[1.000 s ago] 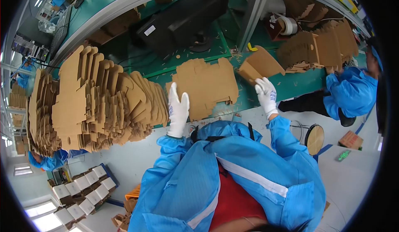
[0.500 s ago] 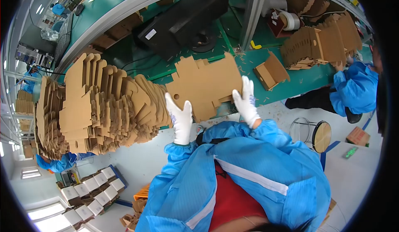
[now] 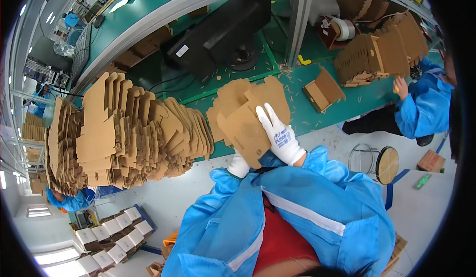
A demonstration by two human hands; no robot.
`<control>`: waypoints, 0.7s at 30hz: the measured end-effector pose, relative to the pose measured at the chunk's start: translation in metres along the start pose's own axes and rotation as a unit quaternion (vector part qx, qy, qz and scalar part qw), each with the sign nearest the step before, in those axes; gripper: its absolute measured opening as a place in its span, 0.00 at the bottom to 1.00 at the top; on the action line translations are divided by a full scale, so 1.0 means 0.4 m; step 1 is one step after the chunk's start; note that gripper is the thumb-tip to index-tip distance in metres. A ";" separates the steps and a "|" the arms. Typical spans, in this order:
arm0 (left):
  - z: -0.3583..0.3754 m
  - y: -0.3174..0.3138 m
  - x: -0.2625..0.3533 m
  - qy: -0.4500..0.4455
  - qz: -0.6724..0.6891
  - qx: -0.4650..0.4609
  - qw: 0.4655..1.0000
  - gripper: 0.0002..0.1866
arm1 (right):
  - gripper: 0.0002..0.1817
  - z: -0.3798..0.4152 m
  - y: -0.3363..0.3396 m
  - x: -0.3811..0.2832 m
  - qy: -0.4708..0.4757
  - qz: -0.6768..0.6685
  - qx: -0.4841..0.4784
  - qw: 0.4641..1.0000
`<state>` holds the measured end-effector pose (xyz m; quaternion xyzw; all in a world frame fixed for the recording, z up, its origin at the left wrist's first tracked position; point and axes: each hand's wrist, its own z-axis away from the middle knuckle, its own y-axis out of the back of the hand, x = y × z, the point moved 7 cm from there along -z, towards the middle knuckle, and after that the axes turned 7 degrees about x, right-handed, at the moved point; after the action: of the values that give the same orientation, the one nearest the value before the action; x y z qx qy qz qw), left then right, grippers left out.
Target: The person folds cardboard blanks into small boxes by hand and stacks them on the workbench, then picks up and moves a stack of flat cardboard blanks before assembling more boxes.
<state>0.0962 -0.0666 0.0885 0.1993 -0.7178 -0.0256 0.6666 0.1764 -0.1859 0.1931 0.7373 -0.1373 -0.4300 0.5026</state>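
A brown cardboard box blank (image 3: 250, 128) with its flaps partly folded is in front of me over the green bench. My right hand (image 3: 283, 140), in a white glove with blue print, lies against its right side. Two fingers are stretched out and spread over the cardboard; the thumb is not visible. Low on the left, my left hand (image 3: 239, 166) is behind the near edge of the blank, which hides its fingers. A large pile of flat cardboard blanks (image 3: 111, 133) rises just to the left. On the right sits an open, folded cardboard box (image 3: 322, 92).
A black monitor (image 3: 218, 36) stands behind under a metal frame (image 3: 300, 21). Further right are more stacked cardboard pieces (image 3: 369, 59), a tape roll (image 3: 343, 29) and a co-worker in a blue sleeve (image 3: 421, 103). A round stool (image 3: 386, 165) is on the floor.
Both hands have come inward onto the blank, which lay flat between them before. Its flaps have been raised and folded over. The co-worker's hand at the right has moved.
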 end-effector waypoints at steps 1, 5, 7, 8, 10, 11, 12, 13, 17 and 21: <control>-0.028 -0.009 0.065 0.096 -0.012 -0.049 0.994 0.29 | 0.48 0.004 0.021 -0.002 0.023 -0.023 0.021 0.999; -0.121 0.043 0.112 -0.056 -0.227 -0.049 0.971 0.32 | 0.44 0.002 0.040 0.063 -0.021 -0.221 0.004 0.975; -0.167 0.092 0.207 0.043 -0.029 0.044 0.998 0.23 | 0.41 0.056 -0.108 0.146 -0.004 -0.192 -0.092 0.977; -0.184 0.108 0.245 0.092 0.073 0.091 0.989 0.19 | 0.42 0.041 -0.036 0.080 0.040 -0.200 -0.035 0.978; -0.191 0.123 0.250 0.138 0.174 0.144 0.964 0.12 | 0.49 0.026 0.097 -0.024 0.009 -0.196 -0.139 0.971; -0.191 0.122 0.252 0.135 0.153 0.127 0.971 0.12 | 0.52 0.040 0.092 -0.022 -0.003 -0.323 -0.242 0.915; -0.192 0.125 0.253 0.132 0.130 0.113 0.976 0.11 | 0.55 0.060 0.093 -0.010 -0.012 -0.440 -0.339 0.831; -0.196 0.129 0.274 0.101 0.062 0.109 0.987 0.11 | 0.58 0.049 0.103 0.023 0.059 -0.398 -0.332 0.853; -0.211 0.088 0.308 -0.036 0.041 0.074 0.996 0.11 | 0.55 -0.060 0.127 0.046 -0.032 -0.592 -0.138 0.793; -0.207 0.076 0.252 0.011 0.242 0.117 0.963 0.29 | 0.38 -0.104 0.065 0.061 0.044 -0.483 -0.061 0.872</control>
<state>0.1653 -0.0522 0.2022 0.0967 -0.7350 0.2234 0.6328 0.2291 -0.1874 0.2084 0.6980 0.2847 -0.5936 0.2817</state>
